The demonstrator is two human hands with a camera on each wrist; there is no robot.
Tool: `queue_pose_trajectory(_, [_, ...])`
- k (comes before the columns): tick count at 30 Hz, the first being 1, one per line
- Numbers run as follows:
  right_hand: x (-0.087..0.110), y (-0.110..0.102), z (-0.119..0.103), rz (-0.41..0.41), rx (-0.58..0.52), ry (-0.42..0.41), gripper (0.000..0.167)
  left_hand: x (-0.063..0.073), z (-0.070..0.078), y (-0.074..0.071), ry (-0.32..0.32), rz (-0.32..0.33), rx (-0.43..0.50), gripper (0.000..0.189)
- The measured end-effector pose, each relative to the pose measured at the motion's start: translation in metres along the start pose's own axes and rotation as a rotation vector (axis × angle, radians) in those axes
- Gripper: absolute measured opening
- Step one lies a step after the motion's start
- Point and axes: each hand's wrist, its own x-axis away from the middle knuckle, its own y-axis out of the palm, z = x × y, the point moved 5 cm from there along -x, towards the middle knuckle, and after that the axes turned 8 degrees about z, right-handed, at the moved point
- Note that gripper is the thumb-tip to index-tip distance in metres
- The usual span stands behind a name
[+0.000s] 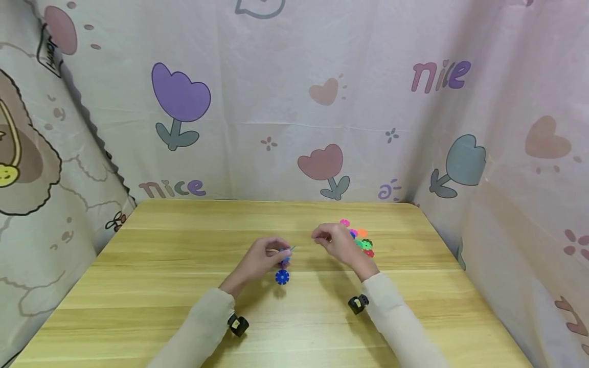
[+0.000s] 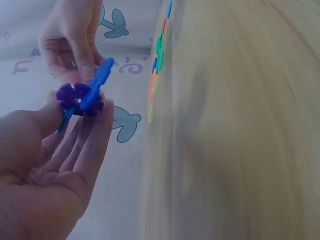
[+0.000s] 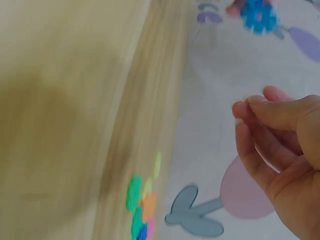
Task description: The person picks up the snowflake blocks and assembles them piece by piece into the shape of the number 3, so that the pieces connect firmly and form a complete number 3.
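My left hand (image 1: 258,259) pinches a small cluster of joined plastic snowflake discs above the table. In the left wrist view the cluster has a purple disc (image 2: 71,93), a blue disc (image 2: 98,84) standing crosswise in it, and a light blue disc (image 2: 65,121) partly hidden by the thumb. A dark blue disc (image 1: 282,277) hangs lowest in the head view. To the right of the cluster and apart from it is my right hand (image 1: 341,245). Its fingers are loosely bent with thumb and fingertips close together, and nothing shows between them in the right wrist view.
Loose snowflake discs (image 1: 366,244) in pink, orange, green, red and blue lie on the wooden table (image 1: 152,286) beyond and right of my right hand. A printed curtain (image 1: 257,76) hangs behind the table and along both sides. Small black cameras are strapped to both wrists.
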Motion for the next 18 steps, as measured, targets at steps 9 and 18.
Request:
queue_pose_trajectory(9, [-0.003,-0.015,0.043,-0.072,0.119,0.124,0.007,0.004,-0.002,-0.004,0.020,-0.050,0.035,0.028])
queue_pose_trajectory(18, [0.006,-0.010,0.065,-0.160,0.168,0.217,0.011,0.005,-0.005,-0.004,0.038,-0.061,0.024,0.029])
